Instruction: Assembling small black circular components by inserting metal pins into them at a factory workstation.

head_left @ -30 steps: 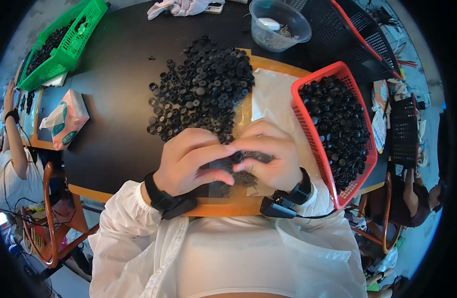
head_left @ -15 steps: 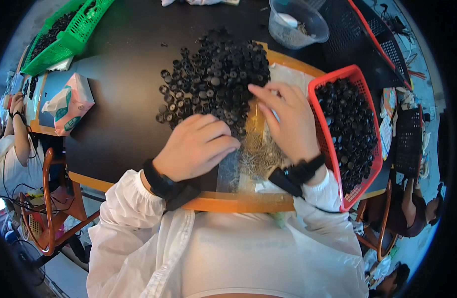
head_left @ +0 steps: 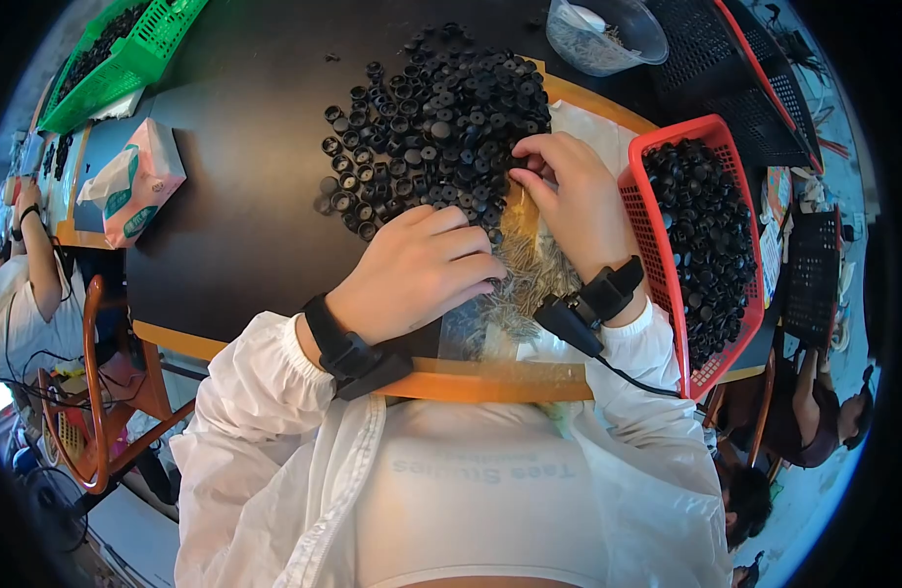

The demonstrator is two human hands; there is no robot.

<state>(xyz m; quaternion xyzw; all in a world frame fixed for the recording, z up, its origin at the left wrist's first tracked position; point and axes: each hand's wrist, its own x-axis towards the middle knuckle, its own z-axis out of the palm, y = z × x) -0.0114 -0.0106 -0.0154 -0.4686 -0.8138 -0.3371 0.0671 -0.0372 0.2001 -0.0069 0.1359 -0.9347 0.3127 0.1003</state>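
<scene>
A heap of small round black caps [head_left: 441, 127] lies on the dark table, some showing hollow undersides. My right hand [head_left: 576, 201] is at the heap's right edge, thumb and forefinger bent close together. Dark caps fill the space around those fingertips, and what they pinch cannot be made out. Below the heap, my left hand [head_left: 417, 269] is closed, palm down, its fingertips over a pile of thin metal pins [head_left: 518, 289]. Anything in its grip is hidden under the fingers. The pins rest on a clear sheet near the table's front edge.
Right of my right hand stands a red basket [head_left: 635, 211] full of black caps. A clear tub [head_left: 657, 51] with pins and a white object is behind, beside black crates [head_left: 706, 88]. At left are a tissue pack [head_left: 147, 186] and a green basket [head_left: 162, 44]. Other people sit at both sides.
My left hand has shifted right, over the pins. My right hand's forefinger, stretched toward the heap before, is now bent in toward the thumb. The whole view has shifted slightly.
</scene>
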